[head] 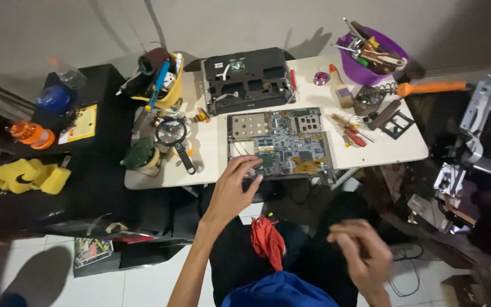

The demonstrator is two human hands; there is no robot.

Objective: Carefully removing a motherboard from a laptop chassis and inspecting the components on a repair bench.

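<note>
The left hand lies spread, fingers open and gripping nothing, its tips on the near-left corner of the bare circuit board lying flat on the white table. The right hand hangs blurred above the lap, loosely curled; whether it pinches anything I cannot tell. A black casing sits just behind the board, a magnifier to its left, a purple tool tub at the far corner.

Matt white table; glossy purple plastic tub; perforated metal-plated circuit board.
</note>
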